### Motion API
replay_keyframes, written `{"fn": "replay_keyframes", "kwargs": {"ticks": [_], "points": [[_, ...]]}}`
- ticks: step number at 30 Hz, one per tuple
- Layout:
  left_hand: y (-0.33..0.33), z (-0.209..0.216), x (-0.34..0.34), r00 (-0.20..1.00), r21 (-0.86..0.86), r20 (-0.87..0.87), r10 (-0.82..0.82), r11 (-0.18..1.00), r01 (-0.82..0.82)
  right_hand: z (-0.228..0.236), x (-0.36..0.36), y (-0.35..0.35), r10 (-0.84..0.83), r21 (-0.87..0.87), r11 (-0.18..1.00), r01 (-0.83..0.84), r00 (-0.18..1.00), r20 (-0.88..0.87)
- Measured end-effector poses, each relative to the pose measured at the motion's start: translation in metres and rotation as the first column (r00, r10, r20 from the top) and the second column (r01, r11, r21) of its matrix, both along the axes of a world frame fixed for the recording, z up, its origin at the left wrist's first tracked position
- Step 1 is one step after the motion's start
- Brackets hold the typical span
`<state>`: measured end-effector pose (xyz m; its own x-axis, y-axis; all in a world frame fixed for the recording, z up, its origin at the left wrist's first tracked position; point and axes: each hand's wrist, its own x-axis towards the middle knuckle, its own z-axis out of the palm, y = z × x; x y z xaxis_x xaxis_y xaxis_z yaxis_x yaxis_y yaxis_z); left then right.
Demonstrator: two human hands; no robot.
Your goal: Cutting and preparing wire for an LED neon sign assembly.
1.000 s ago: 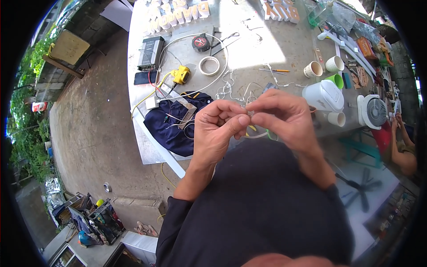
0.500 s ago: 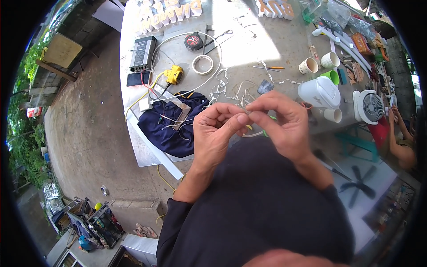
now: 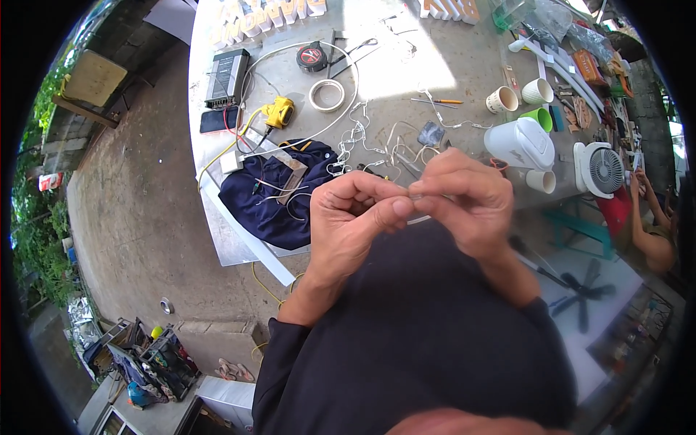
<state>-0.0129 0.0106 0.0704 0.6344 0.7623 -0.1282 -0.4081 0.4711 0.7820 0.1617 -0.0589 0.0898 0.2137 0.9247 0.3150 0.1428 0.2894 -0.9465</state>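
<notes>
Close together over the table's near edge, my left hand [image 3: 351, 214] and my right hand [image 3: 471, 203] pinch with thumb and forefinger, the tips nearly meeting. Whatever lies between the fingertips is too small and too covered to name. Just beyond them on the table lie loose white wires [image 3: 399, 145] and a string of small white LED modules [image 3: 355, 134]. A small grey piece [image 3: 431, 133] rests by the wires. Left of my hands is a dark blue cloth [image 3: 254, 206] with thin wires and a flat strip [image 3: 291, 183] on top.
Toward the left stand a black power supply [image 3: 228, 78], a yellow-cased device [image 3: 278, 113], a tape measure [image 3: 312, 56] and a tape roll [image 3: 326, 96]. On the right are cups [image 3: 537, 91], a white jug [image 3: 518, 143] and a fan [image 3: 599, 170]. Another person's arm [image 3: 652, 235] shows far right.
Both hands stay pinched together. My right hand has shifted slightly to the right and its fingers lie flatter, while the whole view has moved a little.
</notes>
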Motion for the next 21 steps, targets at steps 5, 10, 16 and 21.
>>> {"fn": "replay_keyframes", "kwargs": {"ticks": [5,10,16,21], "points": [[0.007,0.001,-0.004,0.995,-0.068,0.025,-0.096,0.993,0.097,0.001,-0.002,0.002,-0.047,0.087,0.996,0.034,0.987,0.154],[0.009,0.003,-0.009,0.985,-0.136,0.075,-0.155,0.977,0.164,-0.002,-0.004,0.003,-0.019,0.116,0.993,0.003,0.990,0.137],[0.002,0.004,-0.004,0.995,-0.035,0.091,-0.042,0.998,0.045,-0.004,0.002,0.005,0.034,0.155,0.986,-0.060,0.986,0.164],[-0.005,0.004,0.000,0.982,0.353,0.023,0.187,0.918,-0.183,-0.001,0.003,0.004,0.072,0.112,0.991,-0.080,0.995,0.069]]}}
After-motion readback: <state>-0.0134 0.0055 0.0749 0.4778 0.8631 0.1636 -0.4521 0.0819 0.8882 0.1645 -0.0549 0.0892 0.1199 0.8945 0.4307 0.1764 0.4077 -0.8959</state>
